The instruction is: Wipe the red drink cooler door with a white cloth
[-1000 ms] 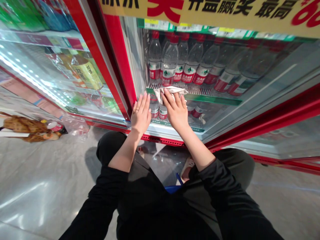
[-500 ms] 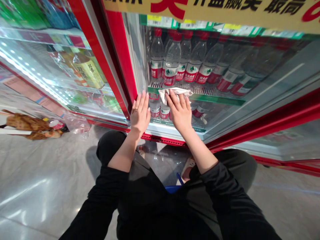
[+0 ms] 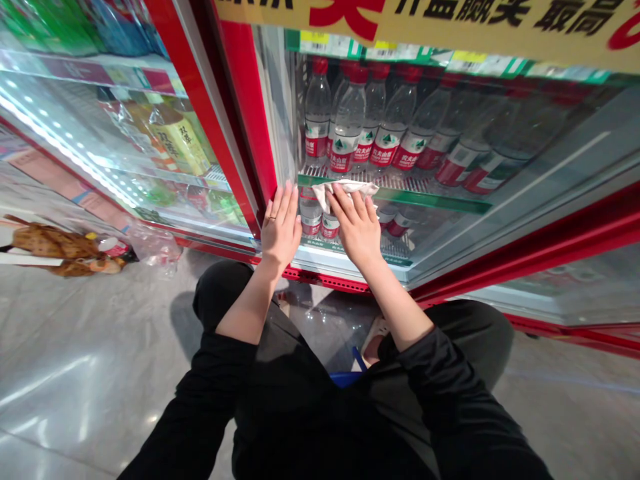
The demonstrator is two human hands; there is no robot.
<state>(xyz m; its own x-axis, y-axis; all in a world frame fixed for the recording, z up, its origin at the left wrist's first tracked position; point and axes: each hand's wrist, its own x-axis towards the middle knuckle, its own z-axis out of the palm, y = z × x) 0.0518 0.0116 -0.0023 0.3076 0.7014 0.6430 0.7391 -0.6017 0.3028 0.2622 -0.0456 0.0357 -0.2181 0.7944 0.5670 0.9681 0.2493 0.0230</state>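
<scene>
My left hand (image 3: 281, 223) lies flat against the left edge of the glass door (image 3: 430, 153), fingers stretched upward, a ring on one finger. To its right, my right hand (image 3: 356, 225) presses a crumpled white cloth (image 3: 345, 190) flat on the glass, fingers spread over it. Part of the cloth is hidden under the palm. Behind the glass, just above the cloth, water bottles (image 3: 344, 127) with red caps and red-and-white labels stand on a shelf with a green edge strip (image 3: 430, 199). More bottles (image 3: 311, 220) stand on the lower shelf, partly covered by my hands.
A red door frame (image 3: 250, 120) separates this cooler from the left one, which holds drinks (image 3: 175, 133). A yellow banner (image 3: 450, 27) crosses the top. A brown patterned bag (image 3: 55, 243) and clear plastic (image 3: 157, 247) lie on the floor (image 3: 100, 347) at left. Something blue (image 3: 345, 379) shows between my legs.
My right hand and the cloth have slid slightly left and down on the glass. My left hand stays in place. The view has shifted a little.
</scene>
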